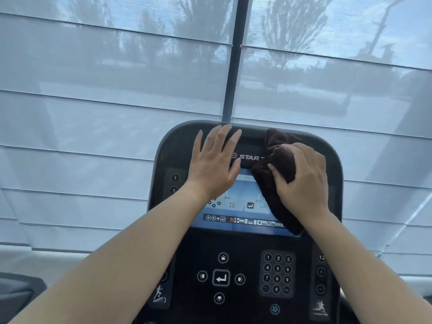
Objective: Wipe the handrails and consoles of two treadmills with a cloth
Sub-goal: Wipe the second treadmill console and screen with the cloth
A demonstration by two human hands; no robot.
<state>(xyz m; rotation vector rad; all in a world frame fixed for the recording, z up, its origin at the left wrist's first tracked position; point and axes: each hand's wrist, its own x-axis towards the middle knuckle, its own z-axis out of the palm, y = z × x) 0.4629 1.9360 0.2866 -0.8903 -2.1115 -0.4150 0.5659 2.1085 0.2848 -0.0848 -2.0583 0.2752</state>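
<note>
A black treadmill console (245, 249) fills the lower middle of the head view, with a lit screen (240, 202), arrow keys and a number pad. My left hand (214, 163) lies flat with fingers spread on the console's upper left, over the screen's top corner. My right hand (301, 178) presses a dark brown cloth (271, 183) against the screen's right side; the cloth runs from the console's top edge down to the screen's lower right corner. No handrails are in view.
Behind the console hang pale translucent window blinds (117, 101), split by a dark vertical window frame (231, 66). A grey object's edge (16, 291) shows at the lower left.
</note>
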